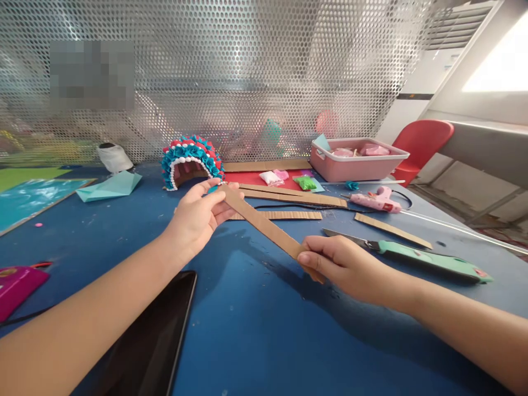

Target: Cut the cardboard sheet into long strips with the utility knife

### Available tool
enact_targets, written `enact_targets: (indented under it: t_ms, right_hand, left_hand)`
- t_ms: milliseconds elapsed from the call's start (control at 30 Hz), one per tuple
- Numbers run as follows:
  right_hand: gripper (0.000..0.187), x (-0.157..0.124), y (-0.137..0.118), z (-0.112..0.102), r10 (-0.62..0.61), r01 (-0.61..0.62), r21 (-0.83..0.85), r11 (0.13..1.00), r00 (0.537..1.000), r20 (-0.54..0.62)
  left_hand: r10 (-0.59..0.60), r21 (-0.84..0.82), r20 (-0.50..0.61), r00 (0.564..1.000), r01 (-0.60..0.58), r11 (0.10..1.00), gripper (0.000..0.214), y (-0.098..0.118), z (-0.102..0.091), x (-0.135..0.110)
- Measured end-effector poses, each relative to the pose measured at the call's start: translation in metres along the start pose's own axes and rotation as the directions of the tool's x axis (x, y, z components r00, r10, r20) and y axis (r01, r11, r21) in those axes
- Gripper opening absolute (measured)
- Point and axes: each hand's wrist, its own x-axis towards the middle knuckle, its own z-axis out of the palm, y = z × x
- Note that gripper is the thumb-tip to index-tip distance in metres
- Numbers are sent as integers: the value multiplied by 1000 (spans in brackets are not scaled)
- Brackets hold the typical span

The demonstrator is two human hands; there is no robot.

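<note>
A long brown cardboard strip [266, 224] slants above the blue table between my two hands. My left hand [198, 213] pinches its far end between thumb and fingers. Around the near end my right hand [342, 264] is closed, with a short bit of cardboard poking out below. More cardboard strips [289, 195] lie on the table behind the held one. To the right of my right hand rests a green-handled utility knife [429, 259], its blade out and pointing left. A short cardboard strip [391, 230] lies just behind the knife.
A pink glue gun [375, 199] and a pink basket [358, 162] stand at the right. An arched piece with blue and red frills [192, 157] is at the back. A dark tablet [152, 335] lies under my left forearm. Behind the table rises a perforated metal screen [247, 66].
</note>
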Motion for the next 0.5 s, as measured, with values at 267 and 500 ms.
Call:
enact_targets:
  t_ms: [267, 500]
  right_hand:
    - [52, 10, 16, -21, 123, -128, -1, 992, 950, -286]
    - [52, 24, 36, -57, 115, -213, -258, 942, 931, -347]
  left_hand:
    - [72, 266, 38, 997, -80, 961, 14, -5, -16, 13]
    - [247, 633, 328, 912, -406, 659, 19, -12, -24, 14]
